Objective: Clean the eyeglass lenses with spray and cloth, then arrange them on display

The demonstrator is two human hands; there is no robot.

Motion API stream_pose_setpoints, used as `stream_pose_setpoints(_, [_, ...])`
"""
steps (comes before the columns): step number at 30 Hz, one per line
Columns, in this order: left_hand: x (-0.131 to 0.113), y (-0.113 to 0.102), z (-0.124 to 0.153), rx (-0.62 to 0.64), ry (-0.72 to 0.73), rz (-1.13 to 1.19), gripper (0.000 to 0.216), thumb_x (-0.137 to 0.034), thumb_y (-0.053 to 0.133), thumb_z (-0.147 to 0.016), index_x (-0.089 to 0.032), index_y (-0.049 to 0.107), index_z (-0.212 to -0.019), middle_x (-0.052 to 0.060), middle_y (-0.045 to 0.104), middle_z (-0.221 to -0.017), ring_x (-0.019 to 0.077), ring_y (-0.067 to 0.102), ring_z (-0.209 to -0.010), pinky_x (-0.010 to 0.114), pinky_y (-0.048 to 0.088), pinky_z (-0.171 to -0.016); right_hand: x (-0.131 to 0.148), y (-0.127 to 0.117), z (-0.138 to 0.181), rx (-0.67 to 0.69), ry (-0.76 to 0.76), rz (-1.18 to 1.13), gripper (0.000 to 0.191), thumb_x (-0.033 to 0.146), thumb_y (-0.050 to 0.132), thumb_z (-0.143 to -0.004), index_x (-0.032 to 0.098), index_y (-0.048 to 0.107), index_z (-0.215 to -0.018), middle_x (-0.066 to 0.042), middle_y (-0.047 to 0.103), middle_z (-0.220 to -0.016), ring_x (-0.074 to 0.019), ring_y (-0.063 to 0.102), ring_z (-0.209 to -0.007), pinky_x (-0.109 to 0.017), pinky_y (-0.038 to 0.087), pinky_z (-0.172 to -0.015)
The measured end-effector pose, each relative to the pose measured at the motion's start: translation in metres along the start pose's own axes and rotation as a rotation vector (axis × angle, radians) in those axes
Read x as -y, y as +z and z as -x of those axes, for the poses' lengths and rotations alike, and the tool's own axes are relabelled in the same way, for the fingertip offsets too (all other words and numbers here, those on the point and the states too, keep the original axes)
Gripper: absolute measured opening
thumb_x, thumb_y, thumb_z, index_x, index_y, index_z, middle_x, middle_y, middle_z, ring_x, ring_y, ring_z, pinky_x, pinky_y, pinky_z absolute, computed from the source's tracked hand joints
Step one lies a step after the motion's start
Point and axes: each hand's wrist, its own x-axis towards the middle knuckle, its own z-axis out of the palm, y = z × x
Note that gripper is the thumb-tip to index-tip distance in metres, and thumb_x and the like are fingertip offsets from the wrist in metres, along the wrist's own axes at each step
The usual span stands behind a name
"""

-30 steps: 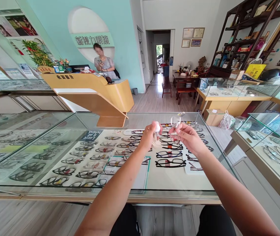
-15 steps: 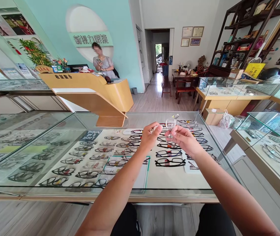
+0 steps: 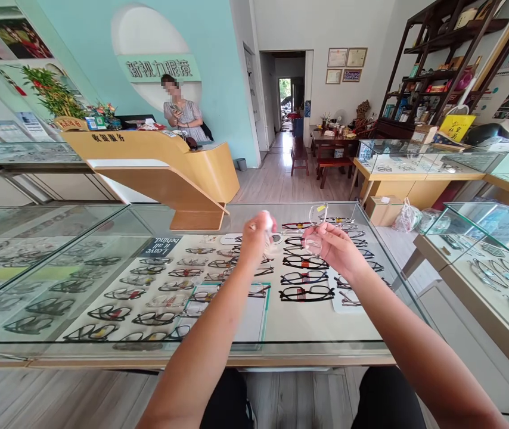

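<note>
The clear glasses are up in the air above the case, held by the right hand, whose thumb and fingers are pinched together on the frame. One lens stands above the fingertips with a yellow tag near its top; the other is lower, close against the fingers. The left hand is closed around a white item, too blurred to make out, and stands apart from the glasses. So the pair is in hand and not set down, and the white item is in hand too, though not touching the frame. Whether anything has been done to the lenses cannot be told. The other frames lie in rows inside the case, and neither hand is on them.

Half a second earlier, the left hand is right beside the lens; now a plain gap separates it from the glasses, and its blur suggests quick movement. The upper lens is angled differently, and its yellow tag now shows more clearly. The right hand keeps its pinch, and the rows look unchanged.
</note>
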Motion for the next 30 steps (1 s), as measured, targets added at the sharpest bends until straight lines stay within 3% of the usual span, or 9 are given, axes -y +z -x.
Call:
stream_pose_setpoints(3, [0.004, -0.028, -0.029, -0.296, -0.11, 0.18, 0.066, -0.087, 0.066, -0.081, -0.023, 0.055, -0.075, 0.0, 0.055, -0.069, 0.0108, 0.045, -0.053, 0.025, 0.035, -0.046, 0.004, -0.002, -0.001, -0.019, -0.004, -0.016, 0.027, 0.041, 0.094, -0.086, 0.025, 0.071, -0.084, -0.002, 0.081, -0.107, -0.0181, 0.077, -0.097, -0.036, 0.064, -0.094])
stream_pose_setpoints(6, [0.014, -0.058, -0.052, -0.536, -0.159, 0.008, 0.041, -0.061, 0.071, -0.085, -0.023, 0.055, -0.09, -0.001, 0.057, -0.077, 0.0126, 0.056, -0.063, 0.023, 0.041, -0.052, 0.006, -0.002, -0.001, -0.032, -0.014, -0.019, 0.025, 0.039, 0.092, -0.088, 0.026, 0.071, -0.084, -0.002, 0.081, -0.106, -0.0178, 0.076, -0.098, -0.036, 0.063, -0.094])
stream_pose_setpoints(9, [0.028, -0.08, -0.062, -0.634, -0.162, -0.148, 0.027, -0.039, 0.067, -0.089, -0.023, 0.052, -0.105, 0.001, 0.063, -0.09, 0.014, 0.065, -0.075, 0.025, 0.049, -0.063, 0.006, -0.004, -0.001, -0.036, -0.015, -0.021, 0.024, 0.038, 0.092, -0.087, 0.027, 0.072, -0.085, -0.002, 0.081, -0.107, -0.0176, 0.076, -0.099, -0.036, 0.063, -0.095])
stream_pose_setpoints(14, [0.044, -0.1, -0.06, -0.62, -0.144, -0.442, 0.022, -0.041, 0.068, -0.096, -0.025, 0.055, -0.102, 0.007, 0.073, -0.102, 0.0259, 0.072, -0.102, 0.038, 0.056, -0.092, 0.005, -0.007, -0.001, -0.032, -0.009, -0.008, 0.023, 0.038, 0.092, -0.088, 0.028, 0.072, -0.085, -0.002, 0.08, -0.108, -0.0178, 0.075, -0.102, -0.037, 0.064, -0.097])
stream_pose_setpoints(18, [0.047, -0.109, -0.057, -0.563, -0.172, -0.689, 0.024, -0.046, 0.073, -0.094, -0.025, 0.062, -0.093, 0.014, 0.074, -0.105, 0.0384, 0.059, -0.135, 0.047, 0.049, -0.11, 0.004, -0.008, -0.002, -0.042, -0.004, 0.011, 0.024, 0.039, 0.092, -0.087, 0.029, 0.071, -0.085, -0.002, 0.081, -0.108, -0.0199, 0.076, -0.102, -0.04, 0.065, -0.095])
stream_pose_setpoints(24, [0.049, -0.113, -0.055, -0.504, -0.248, -0.881, 0.02, -0.035, 0.077, -0.091, -0.021, 0.07, -0.102, 0.019, 0.074, -0.122, 0.0388, 0.064, -0.13, 0.049, 0.047, -0.11, 0.003, -0.009, -0.003, -0.036, 0.009, -0.01, 0.023, 0.038, 0.093, -0.086, 0.028, 0.072, -0.087, -0.001, 0.081, -0.107, -0.0176, 0.077, -0.097, -0.036, 0.065, -0.091])
stream_pose_setpoints(30, [0.054, -0.118, -0.055, -0.497, -0.337, -0.917, 0.02, -0.031, 0.079, -0.086, -0.022, 0.069, -0.1, 0.019, 0.076, -0.119, 0.0416, 0.071, -0.119, 0.05, 0.052, -0.1, 0.002, -0.011, -0.003, -0.022, 0.019, 0.013, 0.025, 0.039, 0.092, -0.087, 0.027, 0.07, -0.087, -0.002, 0.082, -0.108, -0.0189, 0.078, -0.096, -0.038, 0.065, -0.092])
